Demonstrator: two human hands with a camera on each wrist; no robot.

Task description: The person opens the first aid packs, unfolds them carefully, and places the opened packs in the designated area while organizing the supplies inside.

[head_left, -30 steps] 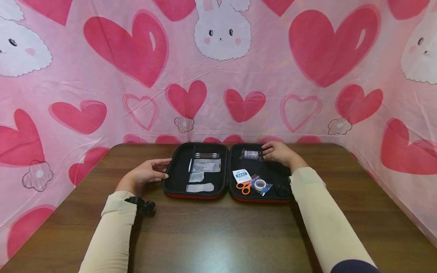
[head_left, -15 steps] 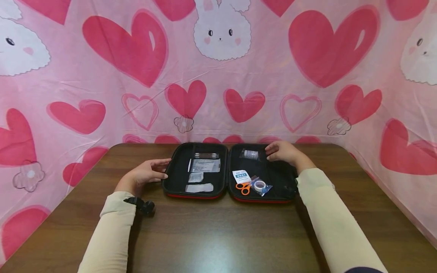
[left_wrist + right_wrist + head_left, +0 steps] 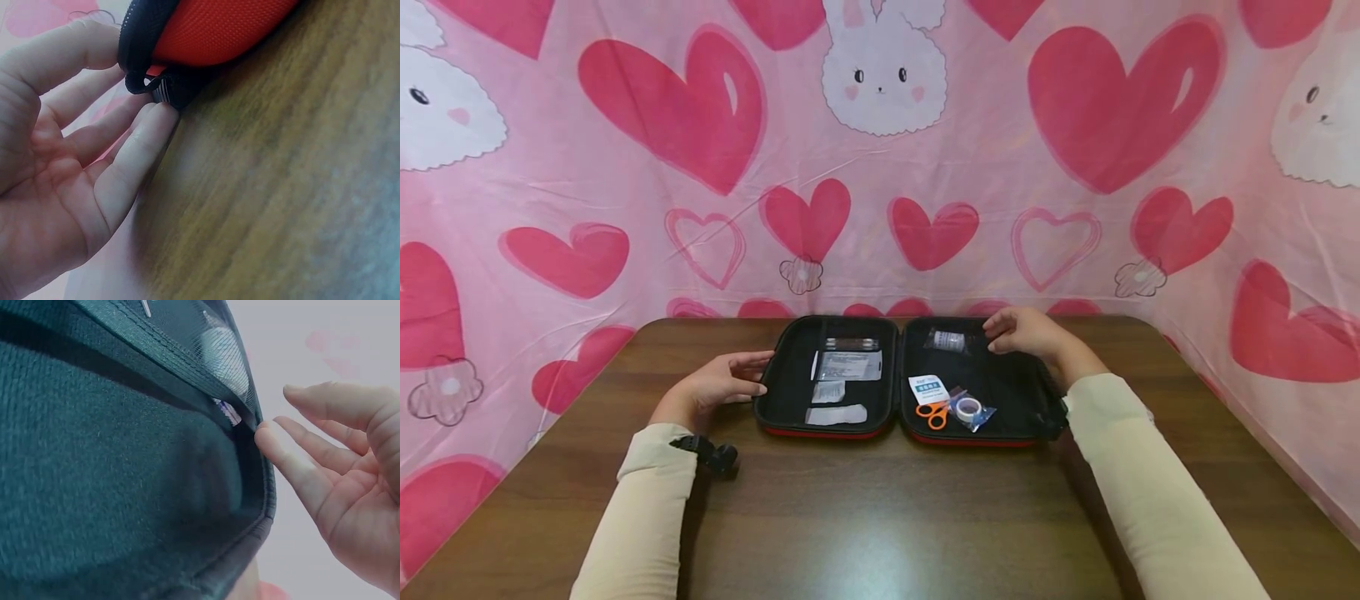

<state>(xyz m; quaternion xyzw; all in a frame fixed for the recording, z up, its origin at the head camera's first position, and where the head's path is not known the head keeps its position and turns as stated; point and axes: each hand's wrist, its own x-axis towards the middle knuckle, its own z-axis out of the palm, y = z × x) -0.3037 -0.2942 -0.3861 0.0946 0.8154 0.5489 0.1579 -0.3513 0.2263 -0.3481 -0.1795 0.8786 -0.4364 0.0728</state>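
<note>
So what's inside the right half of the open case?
In the case: orange scissors, a tape roll, a white packet and a bagged roll. The right hand covers the far corner.

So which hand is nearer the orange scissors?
Roughly even, the right slightly nearer. The right hand is beyond and right of the orange scissors, in the case's far corner; the left hand rests outside its left edge.

— What does the case [image 3: 790, 392] look like?
— Black inside, red outside, a zipped shell lying flat and fully open on the bench, both halves side by side.
— And where are the hands?
— The left hand [image 3: 718, 385] touches its left edge; the right hand [image 3: 1026, 332] rests at the far right corner.
</note>
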